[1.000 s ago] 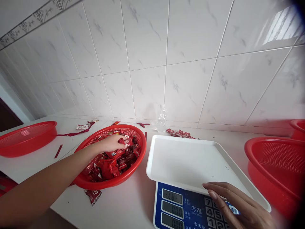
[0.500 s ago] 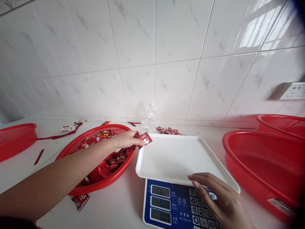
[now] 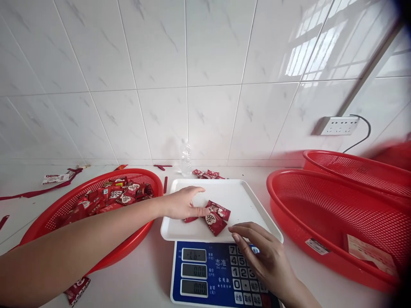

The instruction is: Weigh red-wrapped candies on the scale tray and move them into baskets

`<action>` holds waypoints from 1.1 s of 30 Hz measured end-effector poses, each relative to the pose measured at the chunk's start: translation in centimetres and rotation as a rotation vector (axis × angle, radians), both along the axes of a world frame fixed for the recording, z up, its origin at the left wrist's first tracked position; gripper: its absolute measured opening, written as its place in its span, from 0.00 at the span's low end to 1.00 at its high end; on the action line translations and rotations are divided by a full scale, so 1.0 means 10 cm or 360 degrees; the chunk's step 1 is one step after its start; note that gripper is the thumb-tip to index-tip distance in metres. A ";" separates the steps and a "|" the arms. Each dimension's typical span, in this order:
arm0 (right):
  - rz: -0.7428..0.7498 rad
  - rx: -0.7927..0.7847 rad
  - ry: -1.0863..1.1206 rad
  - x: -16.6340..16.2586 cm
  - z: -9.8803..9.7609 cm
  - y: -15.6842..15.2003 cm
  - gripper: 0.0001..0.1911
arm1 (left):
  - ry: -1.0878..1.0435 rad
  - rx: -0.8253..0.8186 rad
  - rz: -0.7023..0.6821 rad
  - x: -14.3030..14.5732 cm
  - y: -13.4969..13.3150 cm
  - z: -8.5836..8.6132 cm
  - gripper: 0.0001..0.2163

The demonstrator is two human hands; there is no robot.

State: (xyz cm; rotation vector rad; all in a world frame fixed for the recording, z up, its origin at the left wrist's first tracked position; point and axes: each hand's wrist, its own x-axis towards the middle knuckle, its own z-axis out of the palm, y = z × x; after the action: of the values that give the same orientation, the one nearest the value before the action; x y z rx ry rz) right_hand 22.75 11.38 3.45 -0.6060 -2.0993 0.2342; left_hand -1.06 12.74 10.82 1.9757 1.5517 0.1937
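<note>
Where the left hand lies: the left hand (image 3: 182,203) rests palm down on the left part of the white tray (image 3: 247,197), its forearm stretched across the near rim of the left basket.
Left grip: fingers (image 3: 199,211) loosely stretched, not closed; their tips touch the red packets and pinch nothing.
Red packets: the red packets (image 3: 216,215) lie in a small heap on the near middle of the tray, just right of the left hand; one small one pokes out from under the palm.
Right hand: the right hand (image 3: 268,256) hovers over the keypad, right of the tray's near edge, index tip close to that edge.
Right grip: fingers bent and spread, holding nothing; contact with the keys cannot be told.
Scale: the blue scale (image 3: 218,273) carries the tray; three displays sit at its near left, digits too small to read surely.
Left basket: the red basket (image 3: 96,183) is touching or just beside the tray's left side, with more packets in its far half.
Right baskets: a large red basket (image 3: 321,214), then another (image 3: 353,164) farther right.
Far edge: a clear bottle (image 3: 186,157) and loose packets (image 3: 208,174) by the tiled wall.
Wall: a socket strip (image 3: 335,125), far right.
</note>
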 end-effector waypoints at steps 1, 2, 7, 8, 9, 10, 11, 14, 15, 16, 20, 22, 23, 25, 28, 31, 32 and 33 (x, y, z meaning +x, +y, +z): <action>-0.0018 0.0006 -0.0014 0.00 -0.01 0.00 0.08 | 0.0098 0.0013 -0.0086 0.00 -0.02 -0.03 0.42; -0.0043 0.0015 -0.0037 0.00 -0.02 0.01 0.08 | 0.0187 0.0012 -0.0163 0.01 -0.04 -0.06 0.43; -0.0141 0.0206 -0.0358 -0.02 -0.07 0.06 0.14 | 0.0347 -0.0015 -0.0391 0.10 -0.10 -0.23 0.45; -0.0137 0.0253 -0.0434 -0.02 -0.08 0.07 0.16 | 0.0322 0.0000 -0.0422 0.12 -0.10 -0.25 0.45; -0.0120 0.0284 -0.0506 -0.02 -0.08 0.07 0.17 | 0.0292 0.0020 -0.0453 0.14 -0.10 -0.25 0.45; -0.0095 0.0294 -0.0569 -0.02 -0.08 0.08 0.17 | 0.0266 0.0036 -0.0477 0.15 -0.09 -0.25 0.44; -0.0064 0.0286 -0.0624 -0.01 -0.07 0.08 0.16 | 0.0246 0.0049 -0.0494 0.17 -0.09 -0.25 0.43; 0.0008 0.0235 -0.0712 0.00 -0.05 0.07 0.14 | 0.0211 0.0087 -0.0509 0.19 -0.09 -0.23 0.40; 0.0005 0.0239 -0.0710 0.00 -0.05 0.08 0.15 | 0.0196 0.0099 -0.0491 0.19 -0.10 -0.23 0.39; -0.0019 0.0252 -0.0701 0.00 -0.05 0.08 0.16 | 0.0179 0.0117 -0.0464 0.18 -0.10 -0.23 0.38; -0.0177 0.0358 -0.0679 -0.02 -0.07 0.09 0.18 | 0.0171 0.0210 -0.0381 0.13 -0.12 -0.29 0.35; -0.0226 0.0396 -0.0700 -0.02 -0.09 0.10 0.18 | 0.0182 0.0212 -0.0400 0.11 -0.14 -0.30 0.31; -0.0249 0.0404 -0.0704 -0.02 -0.10 0.10 0.18 | 0.0176 0.0197 -0.0415 0.11 -0.16 -0.29 0.30; -0.0303 0.0399 -0.0684 -0.02 -0.12 0.11 0.17 | 0.0144 0.0154 -0.0444 0.10 -0.19 -0.25 0.27; -0.0375 0.0365 -0.0613 -0.01 -0.15 0.12 0.15 | 0.0107 0.0106 -0.0460 0.09 -0.21 -0.19 0.28; -0.0377 0.0340 -0.0584 0.00 -0.17 0.14 0.15 | 0.0116 0.0159 -0.0372 0.03 -0.17 -0.19 0.30; -0.0355 0.0342 -0.0594 0.00 -0.17 0.14 0.15 | 0.0133 0.0199 -0.0338 -0.01 -0.15 -0.21 0.31; -0.0320 0.0347 -0.0620 0.00 -0.16 0.14 0.16 | 0.0158 0.0241 -0.0310 -0.05 -0.12 -0.23 0.31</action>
State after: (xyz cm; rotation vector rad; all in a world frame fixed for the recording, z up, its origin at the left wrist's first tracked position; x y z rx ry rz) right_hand 22.80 12.77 1.84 -0.7705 -2.3710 -0.2433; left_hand -1.52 11.57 8.52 2.2719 1.4296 0.1384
